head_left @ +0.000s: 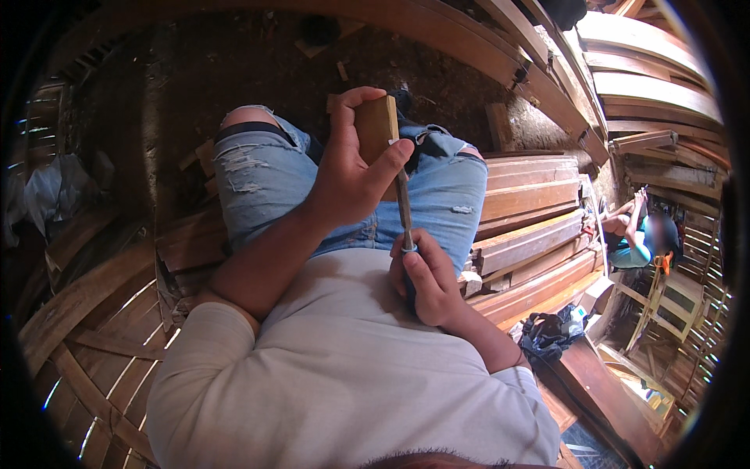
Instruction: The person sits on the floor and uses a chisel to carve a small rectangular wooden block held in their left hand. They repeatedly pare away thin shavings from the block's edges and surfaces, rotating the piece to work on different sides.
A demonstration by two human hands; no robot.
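Observation:
My left hand [349,176] is wrapped round a small block of wood [378,123], holding it upright above my knees. The fingers bend over its far end. In my right hand [433,283] is a chisel [404,207], gripped by its dark handle close to my belly. The narrow metal blade runs away from me up to the block's edge. Across the blade near its tip lies my left thumb, which partly hides where the metal meets the wood. A small pale shaving seems to stand by the tip.
Long wooden boards [531,187] lie stacked to my right. A black plastic bag [549,332] rests near them by my right elbow. Beams cross the far side. A person [633,238] sits farther right beside a wooden frame [672,305]. Slatted wood and clear plastic [58,191] stand at left.

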